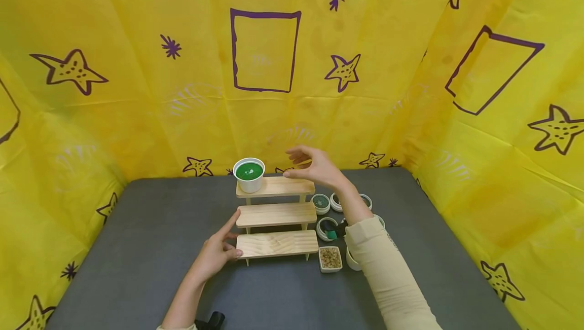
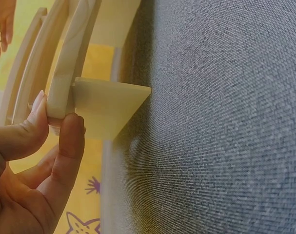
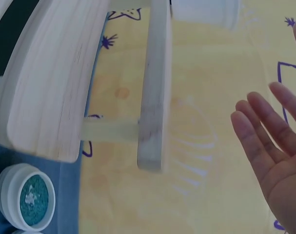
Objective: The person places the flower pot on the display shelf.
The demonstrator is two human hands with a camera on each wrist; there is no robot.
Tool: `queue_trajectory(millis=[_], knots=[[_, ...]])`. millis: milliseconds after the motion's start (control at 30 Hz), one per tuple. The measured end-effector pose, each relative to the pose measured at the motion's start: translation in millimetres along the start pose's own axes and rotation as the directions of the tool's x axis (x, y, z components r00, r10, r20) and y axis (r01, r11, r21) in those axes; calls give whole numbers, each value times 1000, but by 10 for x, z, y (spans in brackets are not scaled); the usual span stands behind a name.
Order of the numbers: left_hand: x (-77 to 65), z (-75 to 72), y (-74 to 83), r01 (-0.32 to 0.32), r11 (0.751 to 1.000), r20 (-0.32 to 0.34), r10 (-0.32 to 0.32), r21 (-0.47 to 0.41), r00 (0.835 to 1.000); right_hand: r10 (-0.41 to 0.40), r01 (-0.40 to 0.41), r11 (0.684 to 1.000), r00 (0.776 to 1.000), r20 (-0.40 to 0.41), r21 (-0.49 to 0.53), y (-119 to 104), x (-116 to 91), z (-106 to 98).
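Note:
A three-step wooden display riser [image 1: 277, 243] stands on the dark table. My left hand [image 1: 214, 255] is at its left side, pinching the end of the lowest step [image 2: 65, 83] between thumb and finger. One finger reaches up toward the middle step. My right hand [image 1: 315, 168] is in the air above the right part of the top step [image 1: 287, 186]; its fingers [image 3: 267, 134] are loosely spread and hold nothing. On the left end of that top step sits a white cup [image 1: 250, 184] with green contents.
Right of the riser stand several small white jars, one with teal grains [image 3: 34, 200], and a square dish [image 1: 330, 259] of brown bits. My right sleeve [image 1: 383, 264] covers part of this group. A yellow patterned cloth [image 1: 274, 127] surrounds the grey table [image 1: 159, 228].

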State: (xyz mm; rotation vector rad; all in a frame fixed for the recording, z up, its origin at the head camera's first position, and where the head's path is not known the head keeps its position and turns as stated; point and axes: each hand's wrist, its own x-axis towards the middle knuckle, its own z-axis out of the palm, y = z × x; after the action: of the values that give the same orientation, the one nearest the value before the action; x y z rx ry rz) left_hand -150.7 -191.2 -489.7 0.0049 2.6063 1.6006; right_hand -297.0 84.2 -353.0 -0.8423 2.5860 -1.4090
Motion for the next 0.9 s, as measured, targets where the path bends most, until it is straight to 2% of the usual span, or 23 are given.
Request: queue_trajectory(millis=[200, 467, 733, 900], knots=[[11, 5, 12, -1, 1000, -2, 1, 29, 1000, 17, -17, 1000, 1000, -7, 15, 66, -132, -88], [25, 25, 19, 5, 999, 9, -5, 34, 1000, 28, -28, 1000, 999, -25, -9, 226, -427, -202], [28, 20, 15, 3, 999, -1, -3, 52, 1000, 46, -45, 995, 999, 4, -84, 370, -721, -324], [17, 19, 7, 0, 999, 1, 0, 43, 1000, 53, -52, 996, 998, 17, -74, 537, -887, -398]])
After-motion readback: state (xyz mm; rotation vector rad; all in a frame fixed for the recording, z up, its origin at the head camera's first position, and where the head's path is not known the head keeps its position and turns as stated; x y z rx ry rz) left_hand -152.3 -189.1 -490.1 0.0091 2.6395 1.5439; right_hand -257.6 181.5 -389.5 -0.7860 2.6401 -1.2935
